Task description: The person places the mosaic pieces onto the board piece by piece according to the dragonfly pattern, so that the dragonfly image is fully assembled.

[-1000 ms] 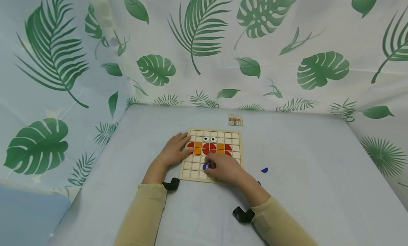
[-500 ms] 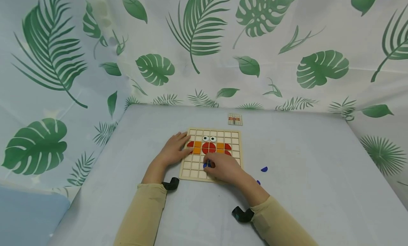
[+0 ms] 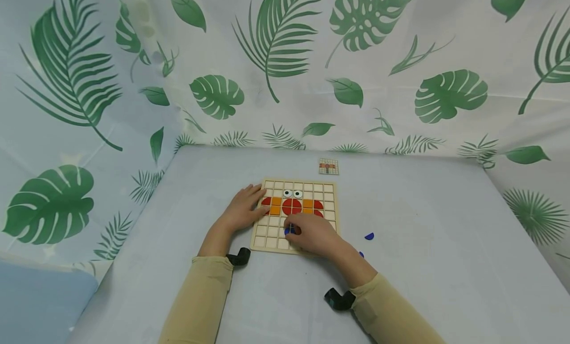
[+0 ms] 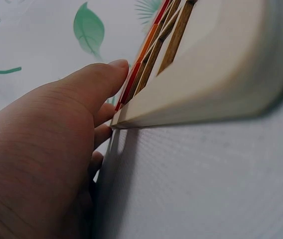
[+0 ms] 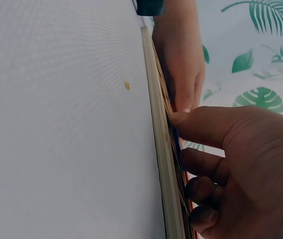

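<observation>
A square wooden grid board (image 3: 267, 232) lies on the table with red (image 3: 292, 206) and orange (image 3: 276, 206) pieces and two round eye pieces (image 3: 292, 193) in its cells. My left hand (image 3: 241, 207) rests at its left edge, thumb on top and fingers stretched along the side. Over the lower middle cells, my right hand (image 3: 313, 232) pinches a blue puzzle piece (image 3: 288, 231) between thumb and forefinger, against the board. That hand covers several cells and most of the piece. In the right wrist view, only a sliver of blue shows under the thumb (image 5: 181, 119).
Two loose blue pieces lie right of the board, one half-round (image 3: 369, 236), the other partly hidden (image 3: 361, 255) by my right wrist. Behind the board lies a small pattern card (image 3: 328, 166). A leaf-printed curtain (image 3: 303, 101) closes off the table's back.
The right thumb and forefinger have shifted very slightly over the blue piece, and a bit less blue shows. The left hand and the board have stayed in place.
</observation>
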The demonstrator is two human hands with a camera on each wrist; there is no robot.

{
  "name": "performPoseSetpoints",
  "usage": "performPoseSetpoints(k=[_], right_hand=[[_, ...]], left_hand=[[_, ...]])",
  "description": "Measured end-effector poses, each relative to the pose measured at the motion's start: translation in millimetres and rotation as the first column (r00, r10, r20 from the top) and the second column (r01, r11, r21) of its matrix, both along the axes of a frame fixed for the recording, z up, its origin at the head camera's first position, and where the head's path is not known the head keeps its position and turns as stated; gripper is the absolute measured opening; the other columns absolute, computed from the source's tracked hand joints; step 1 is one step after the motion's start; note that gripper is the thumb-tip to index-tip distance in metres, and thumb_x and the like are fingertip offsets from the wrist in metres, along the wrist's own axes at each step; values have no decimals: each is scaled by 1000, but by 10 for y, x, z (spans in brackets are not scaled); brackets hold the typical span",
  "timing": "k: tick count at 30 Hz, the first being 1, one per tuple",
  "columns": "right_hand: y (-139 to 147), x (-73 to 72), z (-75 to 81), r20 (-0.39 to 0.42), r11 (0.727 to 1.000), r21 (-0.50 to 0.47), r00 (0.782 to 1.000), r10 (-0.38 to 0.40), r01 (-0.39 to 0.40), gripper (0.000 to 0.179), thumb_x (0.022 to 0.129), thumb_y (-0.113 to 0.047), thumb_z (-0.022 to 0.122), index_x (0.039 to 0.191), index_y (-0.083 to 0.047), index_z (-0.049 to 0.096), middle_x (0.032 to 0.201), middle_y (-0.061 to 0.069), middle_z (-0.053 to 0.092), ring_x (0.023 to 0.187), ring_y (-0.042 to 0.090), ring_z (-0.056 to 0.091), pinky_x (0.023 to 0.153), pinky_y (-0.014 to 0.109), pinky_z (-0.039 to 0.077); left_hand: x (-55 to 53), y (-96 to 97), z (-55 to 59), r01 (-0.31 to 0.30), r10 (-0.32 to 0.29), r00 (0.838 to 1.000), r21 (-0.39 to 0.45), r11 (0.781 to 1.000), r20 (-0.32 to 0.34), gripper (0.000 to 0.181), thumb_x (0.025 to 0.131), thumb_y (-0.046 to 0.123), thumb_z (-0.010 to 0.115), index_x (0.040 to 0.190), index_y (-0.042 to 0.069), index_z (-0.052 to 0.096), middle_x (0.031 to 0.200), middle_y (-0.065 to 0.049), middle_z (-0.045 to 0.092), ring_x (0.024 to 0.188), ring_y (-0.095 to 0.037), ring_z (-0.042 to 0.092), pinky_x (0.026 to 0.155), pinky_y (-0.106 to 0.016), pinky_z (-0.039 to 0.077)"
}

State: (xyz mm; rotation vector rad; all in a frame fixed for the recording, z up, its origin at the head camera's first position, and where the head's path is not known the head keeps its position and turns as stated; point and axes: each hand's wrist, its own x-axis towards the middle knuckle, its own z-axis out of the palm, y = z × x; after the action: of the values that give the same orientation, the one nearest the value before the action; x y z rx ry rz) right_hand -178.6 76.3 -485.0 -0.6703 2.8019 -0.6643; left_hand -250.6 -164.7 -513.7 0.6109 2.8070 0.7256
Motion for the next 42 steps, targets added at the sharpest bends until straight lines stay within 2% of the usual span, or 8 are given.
performPoseSetpoints(k=[6,11,16,24,32,42], right_hand=[[24,-18,13,13,999,-23,1000,-26,26,17,90,-37,71,105,-28,69,69,-11,56,64,9,51,54,25,41],[148,-62,152,6,996,-49,997,-73,74,15,93,-33,69,103,-23,71,72,-9,57,65,11,51,55,26,42],[477,-121,340,-11,990,-82,994,-113,112,13,95,-30,66,100,-19,71,79,-5,59,73,14,51,62,28,42],[1127,-102,498,-14,973,-65,975,-222,221,13,96,-27,64,100,-16,70,83,0,60,74,19,50,57,29,43],[1608,19,436,12,958,-18,959,-285,285,16,96,-29,63,101,-15,70,88,1,62,75,18,51,57,29,43],[1874,142,207,46,956,-11,955,-292,293,16,95,-30,66,101,-15,69,88,0,63,73,16,50,58,28,43]], left_hand=[[-2,5,-1,2,-2,1000,1,1000,-7,66,101,45,52,155,12,34,164,-9,26,154,-32,14,127,-50,9],[5,15,1,-3,3,1000,3,1000,-2,66,100,45,53,155,13,34,164,-8,25,154,-32,14,127,-49,8],[1,36,3,-12,12,1000,-4,1000,12,67,100,46,52,155,14,33,165,-7,24,155,-31,12,128,-48,8],[0,39,22,-15,15,1000,-3,1000,5,67,100,45,53,155,13,34,165,-7,24,154,-31,13,128,-48,8],[-2,17,0,-16,16,1000,-8,1000,11,67,100,47,51,156,15,32,165,-6,23,155,-30,13,128,-47,8],[-4,9,-32,-9,9,1000,-9,1000,-5,67,100,46,51,156,14,33,164,-8,25,154,-31,14,128,-49,9]])
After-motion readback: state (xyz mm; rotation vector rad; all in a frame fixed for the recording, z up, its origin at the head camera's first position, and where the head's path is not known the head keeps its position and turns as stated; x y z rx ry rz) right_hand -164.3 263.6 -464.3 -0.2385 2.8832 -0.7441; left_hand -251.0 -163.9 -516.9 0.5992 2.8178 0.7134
